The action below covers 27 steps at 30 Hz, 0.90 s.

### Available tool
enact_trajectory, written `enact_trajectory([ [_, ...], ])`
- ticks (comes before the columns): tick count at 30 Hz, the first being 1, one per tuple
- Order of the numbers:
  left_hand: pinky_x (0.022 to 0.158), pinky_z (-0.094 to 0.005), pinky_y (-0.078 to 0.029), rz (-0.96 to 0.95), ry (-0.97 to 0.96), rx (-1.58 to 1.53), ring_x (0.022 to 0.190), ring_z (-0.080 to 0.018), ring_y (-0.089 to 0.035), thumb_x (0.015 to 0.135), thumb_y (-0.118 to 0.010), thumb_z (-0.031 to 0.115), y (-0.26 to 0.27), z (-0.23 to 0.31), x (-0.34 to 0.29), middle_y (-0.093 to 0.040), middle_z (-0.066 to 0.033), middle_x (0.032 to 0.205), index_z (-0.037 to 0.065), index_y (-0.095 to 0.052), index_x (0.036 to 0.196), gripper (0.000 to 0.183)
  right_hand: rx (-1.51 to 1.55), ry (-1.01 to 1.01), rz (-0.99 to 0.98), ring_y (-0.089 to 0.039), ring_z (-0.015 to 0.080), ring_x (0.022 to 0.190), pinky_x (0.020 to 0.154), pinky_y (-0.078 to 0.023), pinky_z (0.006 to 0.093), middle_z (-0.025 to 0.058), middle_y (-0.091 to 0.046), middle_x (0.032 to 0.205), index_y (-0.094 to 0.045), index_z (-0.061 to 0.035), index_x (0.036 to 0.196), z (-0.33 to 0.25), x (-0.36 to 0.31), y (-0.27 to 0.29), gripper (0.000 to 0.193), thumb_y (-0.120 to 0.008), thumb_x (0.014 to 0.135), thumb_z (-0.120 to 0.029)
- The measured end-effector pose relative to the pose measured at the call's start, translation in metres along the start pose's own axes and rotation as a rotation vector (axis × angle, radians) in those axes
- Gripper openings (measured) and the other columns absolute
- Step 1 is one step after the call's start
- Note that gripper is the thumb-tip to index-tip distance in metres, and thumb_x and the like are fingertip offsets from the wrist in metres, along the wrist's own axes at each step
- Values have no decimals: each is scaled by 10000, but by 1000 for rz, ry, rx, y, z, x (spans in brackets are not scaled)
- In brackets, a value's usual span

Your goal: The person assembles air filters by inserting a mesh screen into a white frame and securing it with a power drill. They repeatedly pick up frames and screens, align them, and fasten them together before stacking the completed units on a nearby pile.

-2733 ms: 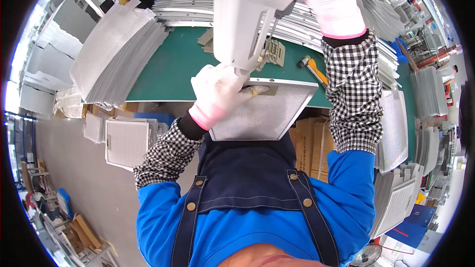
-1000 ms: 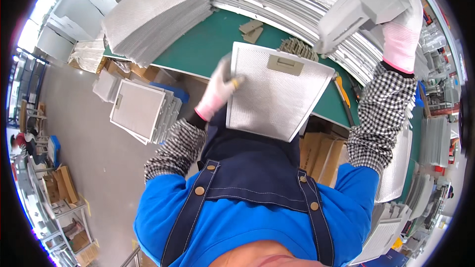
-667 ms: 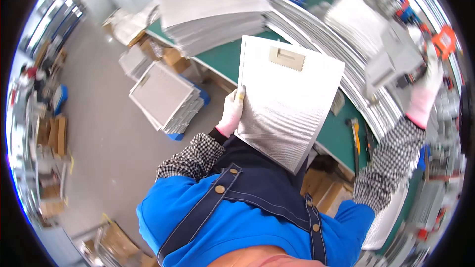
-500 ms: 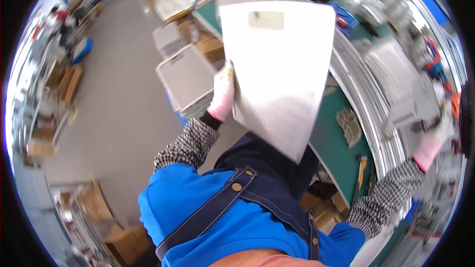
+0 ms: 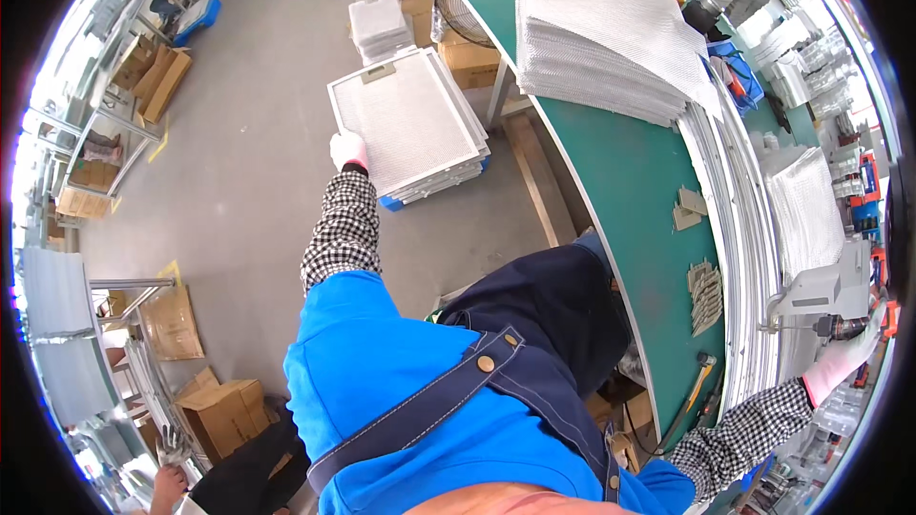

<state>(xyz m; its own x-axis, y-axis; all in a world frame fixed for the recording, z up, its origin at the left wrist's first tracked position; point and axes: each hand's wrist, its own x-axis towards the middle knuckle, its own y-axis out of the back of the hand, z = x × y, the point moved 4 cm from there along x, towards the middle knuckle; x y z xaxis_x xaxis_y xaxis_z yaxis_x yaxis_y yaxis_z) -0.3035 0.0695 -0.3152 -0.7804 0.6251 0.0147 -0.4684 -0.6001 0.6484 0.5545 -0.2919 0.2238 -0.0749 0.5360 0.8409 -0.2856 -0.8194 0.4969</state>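
Curving down the right side of the head view, a green worktop [image 5: 620, 181] shows its pale front edge, bent by the lens. A thick stack of mesh sheets [image 5: 606, 76] stands at its upper end, its left side close to that edge. Long pale strips [image 5: 739, 229] line the far side, and small plates [image 5: 687, 210], a pile of clips [image 5: 704, 298] and a yellow-handled hammer [image 5: 698, 384] lie between strips and front edge.

Left of the worktop, grey floor [image 5: 248, 153] spreads wide as far as the racks at the left rim. A round fan [image 5: 468, 0] stands near the worktop's upper corner, and an open cardboard box [image 5: 224, 415] sits low on the left.

The framed panel [image 5: 405, 124] lies flat on top of a floor stack, well apart from the worktop's front edge, with floor between. The left hand [image 5: 349, 149] touches its left edge, fingers drawn narrow; whether they pinch or merely rest there I cannot tell. Around this hand the floor leaves broad room leftward. At the far right rim, the right hand [image 5: 849, 355] has its fingers wrapped around a grey tool [image 5: 822, 292], beyond the strips, with crowded shelving close behind.
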Motion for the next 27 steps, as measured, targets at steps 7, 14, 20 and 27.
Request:
enact_trajectory([
  [7, 900, -534, -511, -220, -65, 607, 1091, -431, -575, 1000, -484, 299, -67, -1, 2, -614, -227, 1202, -13, -692, 1113, 392, 80, -2, -20, -529, 344, 1330, 1142, -395, 428, 217, -533, 1450, -480, 17, 1448, -21, 12, -5, 590, -510, 866, 106],
  [14, 956, -547, -486, 362, -76, 174, 1231, -410, -532, 951, -542, 309, -21, 73, -46, -580, -241, 1274, -7, -598, 1262, 446, 411, -300, 27, -537, 292, 1308, 1104, -422, 404, 168, -552, 1434, -495, -27, 1460, 18, -14, -4, 474, -512, 992, -93],
  [20, 1030, -507, -460, 434, -1102, -560, 1244, -415, -507, 875, -681, 68, 104, 329, -162, -540, -242, 1300, -39, -489, 1361, 533, 14, -363, -150, -639, 268, 1101, 940, -512, 379, 155, -649, 1227, -570, -40, 1362, -91, 32, 17, 453, -544, 911, -21],
  [27, 1044, -459, -466, -130, -2015, -190, 1245, -375, -564, 897, -693, 172, 40, 525, -350, -575, -167, 1379, 144, -594, 1365, 479, 281, -396, 35, -644, 318, 1069, 939, -515, 415, 185, -642, 1187, -553, -54, 1358, -95, 28, -82, 516, -613, 868, -203],
])
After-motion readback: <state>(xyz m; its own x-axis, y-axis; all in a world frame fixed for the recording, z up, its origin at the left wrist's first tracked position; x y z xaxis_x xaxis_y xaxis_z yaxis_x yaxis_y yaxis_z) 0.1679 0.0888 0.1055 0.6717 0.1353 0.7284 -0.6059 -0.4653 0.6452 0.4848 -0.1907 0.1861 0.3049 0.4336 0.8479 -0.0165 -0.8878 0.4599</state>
